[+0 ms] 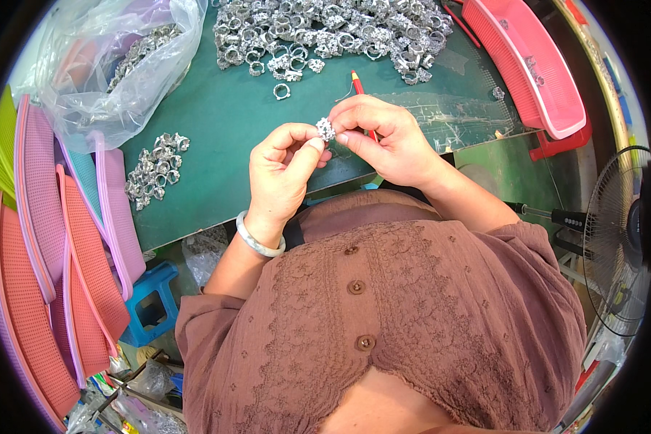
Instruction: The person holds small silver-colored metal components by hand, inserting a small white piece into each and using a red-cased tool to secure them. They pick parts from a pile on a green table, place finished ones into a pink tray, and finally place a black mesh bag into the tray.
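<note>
1. Open green table lies between the big heap of silver rings at the far edge and the two hands – only one loose ring sits there.
2. Left side is tighter: a smaller ring pile and a bulging clear plastic bag (also holding rings) crowd it.
3. Stacked pink and orange trays wall off the left edge.
4. To the right, a red pencil and a pink basket block the way – a clear sheet lies flat between them.

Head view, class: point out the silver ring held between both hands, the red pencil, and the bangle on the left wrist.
silver ring point(326, 129), head view, its ornate top.
red pencil point(357, 82), head view, upper shaft above the right hand.
bangle point(257, 244), head view, its front curve.
</note>
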Motion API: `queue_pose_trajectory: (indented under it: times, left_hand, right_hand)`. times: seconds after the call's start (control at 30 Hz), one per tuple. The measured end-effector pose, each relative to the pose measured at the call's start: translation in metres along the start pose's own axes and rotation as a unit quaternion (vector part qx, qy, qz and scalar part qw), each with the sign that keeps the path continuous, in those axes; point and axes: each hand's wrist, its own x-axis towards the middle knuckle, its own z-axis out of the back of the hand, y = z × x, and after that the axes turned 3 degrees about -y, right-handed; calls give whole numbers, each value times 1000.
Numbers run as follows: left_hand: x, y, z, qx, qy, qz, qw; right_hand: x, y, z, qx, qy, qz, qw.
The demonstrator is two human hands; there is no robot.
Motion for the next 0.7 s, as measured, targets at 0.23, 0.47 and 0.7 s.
queue_pose_trajectory:
  times: [0.23, 0.47, 0.7]
  left_hand:
    - [0, 1, 0, -7, -1, 0, 1000]
    - [1, 3, 2, -61, 17, 59, 996]
    - [2, 0, -5, -49, 30, 64, 996]
  right_hand:
    - [-1, 0, 0, 4, 2, -6, 1000]
    - [-1, 1, -2, -21, -11, 23, 999]
    - [0, 3, 1, -111, -1, 62, 992]
